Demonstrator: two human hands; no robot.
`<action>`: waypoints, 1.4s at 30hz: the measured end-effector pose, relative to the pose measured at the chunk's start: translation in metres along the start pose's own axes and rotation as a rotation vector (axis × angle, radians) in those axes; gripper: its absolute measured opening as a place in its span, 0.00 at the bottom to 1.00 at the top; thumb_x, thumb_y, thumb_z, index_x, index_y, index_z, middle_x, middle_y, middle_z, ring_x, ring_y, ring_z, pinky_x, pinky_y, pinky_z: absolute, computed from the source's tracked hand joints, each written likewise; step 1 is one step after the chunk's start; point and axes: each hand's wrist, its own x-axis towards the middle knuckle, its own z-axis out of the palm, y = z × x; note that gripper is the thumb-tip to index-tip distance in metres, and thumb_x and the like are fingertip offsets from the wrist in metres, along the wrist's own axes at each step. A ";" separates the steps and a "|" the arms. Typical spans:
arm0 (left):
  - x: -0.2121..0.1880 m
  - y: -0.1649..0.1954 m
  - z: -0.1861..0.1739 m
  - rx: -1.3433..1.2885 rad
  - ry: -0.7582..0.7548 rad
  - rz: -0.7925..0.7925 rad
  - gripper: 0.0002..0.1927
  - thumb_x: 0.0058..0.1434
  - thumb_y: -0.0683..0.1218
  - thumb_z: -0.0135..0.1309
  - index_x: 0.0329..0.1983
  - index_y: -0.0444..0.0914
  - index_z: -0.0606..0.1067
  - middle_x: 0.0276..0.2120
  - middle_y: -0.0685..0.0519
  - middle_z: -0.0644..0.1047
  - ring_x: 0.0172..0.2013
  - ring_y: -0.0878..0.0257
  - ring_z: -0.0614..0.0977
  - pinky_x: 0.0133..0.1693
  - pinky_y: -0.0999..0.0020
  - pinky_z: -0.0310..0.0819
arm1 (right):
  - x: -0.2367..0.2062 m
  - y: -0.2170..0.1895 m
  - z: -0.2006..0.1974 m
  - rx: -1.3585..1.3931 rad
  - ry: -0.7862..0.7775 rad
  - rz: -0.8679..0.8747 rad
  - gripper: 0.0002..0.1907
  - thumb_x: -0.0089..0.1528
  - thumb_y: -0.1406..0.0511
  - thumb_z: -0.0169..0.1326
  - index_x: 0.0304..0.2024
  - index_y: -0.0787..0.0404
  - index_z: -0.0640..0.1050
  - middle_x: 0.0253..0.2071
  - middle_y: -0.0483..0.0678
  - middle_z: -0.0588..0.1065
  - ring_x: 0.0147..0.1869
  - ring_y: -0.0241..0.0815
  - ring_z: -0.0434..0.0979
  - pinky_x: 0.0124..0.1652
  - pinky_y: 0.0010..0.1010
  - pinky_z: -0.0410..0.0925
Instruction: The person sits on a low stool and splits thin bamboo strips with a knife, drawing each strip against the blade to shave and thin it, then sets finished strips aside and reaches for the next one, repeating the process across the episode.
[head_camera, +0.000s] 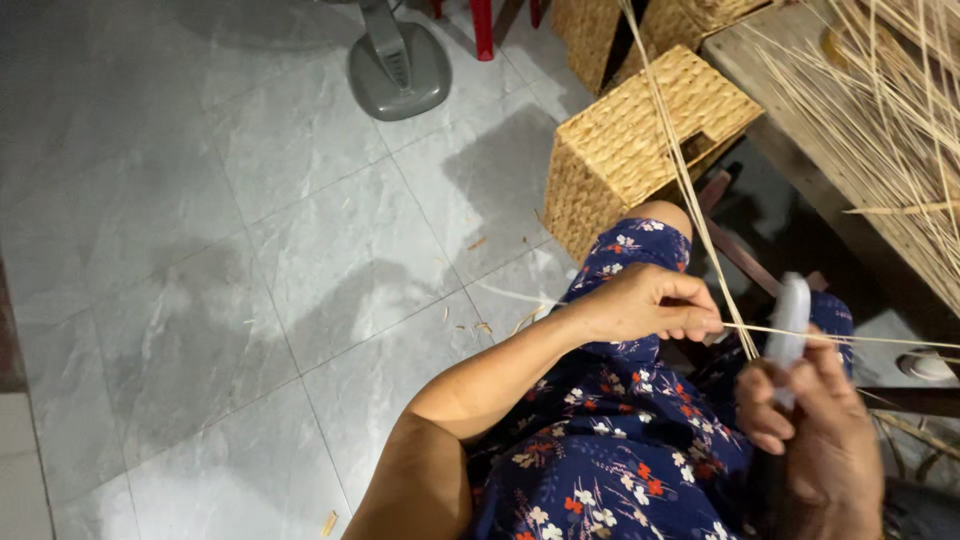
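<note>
My left hand (650, 303) is closed, pinching a thin pale straw strand (850, 338) that runs off to the right. My right hand (815, 430) grips a small white tool (790, 320) held upright, its top touching that strand. Several long straw strands (680, 170) rise from between my hands toward the top of the view. I wear a dark blue flowered dress (610, 450) over my lap.
A woven straw box (630, 140) stands on the grey tiled floor (250, 250) by my knee, more woven baskets (600, 30) behind it. A wooden bench (800, 130) at right carries a bundle of straw (890, 110). A grey fan base (400, 65) sits at the top.
</note>
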 end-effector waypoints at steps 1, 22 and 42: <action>-0.001 -0.001 -0.001 0.028 0.020 0.005 0.12 0.69 0.52 0.57 0.41 0.39 0.82 0.30 0.59 0.81 0.30 0.74 0.79 0.34 0.76 0.77 | 0.000 -0.001 -0.001 0.006 -0.018 0.001 0.13 0.72 0.62 0.51 0.58 0.54 0.68 0.34 0.54 0.70 0.24 0.32 0.61 0.20 0.19 0.58; -0.010 0.024 0.024 0.008 0.064 -0.102 0.08 0.69 0.46 0.57 0.37 0.38 0.81 0.27 0.59 0.81 0.28 0.74 0.80 0.31 0.78 0.77 | -0.013 -0.003 0.031 -0.013 0.002 0.191 0.18 0.68 0.60 0.52 0.60 0.55 0.68 0.33 0.53 0.74 0.21 0.32 0.62 0.19 0.19 0.56; -0.022 0.030 0.022 0.010 0.062 -0.156 0.08 0.70 0.46 0.56 0.39 0.37 0.81 0.27 0.58 0.81 0.27 0.74 0.79 0.31 0.78 0.77 | -0.022 -0.006 0.031 0.026 0.017 0.155 0.18 0.69 0.61 0.53 0.60 0.55 0.67 0.33 0.54 0.75 0.21 0.32 0.64 0.19 0.19 0.58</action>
